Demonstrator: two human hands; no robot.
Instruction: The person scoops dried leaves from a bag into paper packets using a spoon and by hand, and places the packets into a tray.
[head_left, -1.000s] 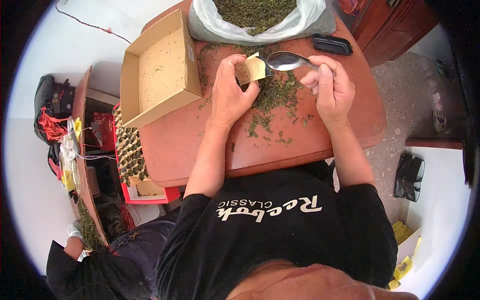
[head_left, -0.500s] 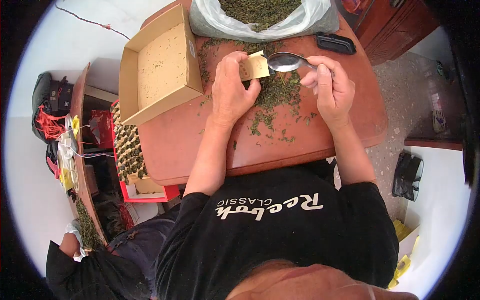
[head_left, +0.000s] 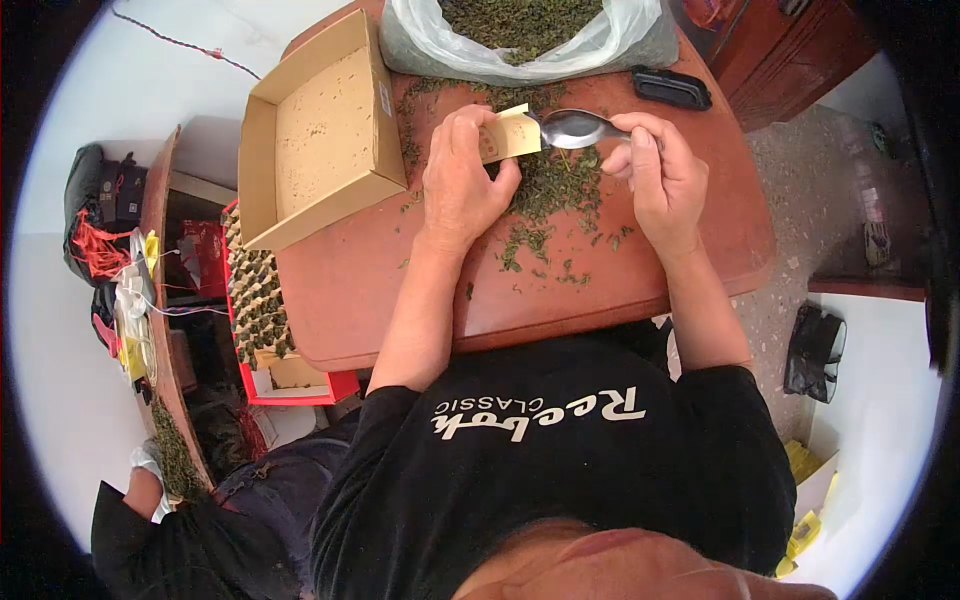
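My left hand is closed around a small yellow paper packet, its open end turned to the right. A metal spoon is pinched by its handle in my right hand, with the bowl close to the packet's mouth. Whether the bowl touches the paper I cannot tell. Beneath both hands, loose dried tea leaves are scattered on the reddish-brown table. Behind them stands a clear plastic bag filled with more leaves.
An open cardboard box with crumbs inside sits at the table's left. A black plastic tray or lid lies at the right. Below the left edge is a red box packed with filled packets. Another person's gloved hand is at lower left.
The spoon has shifted very slightly right and down, away from the packet's mouth. My left hand keeps its grip on the packet almost in the same place.
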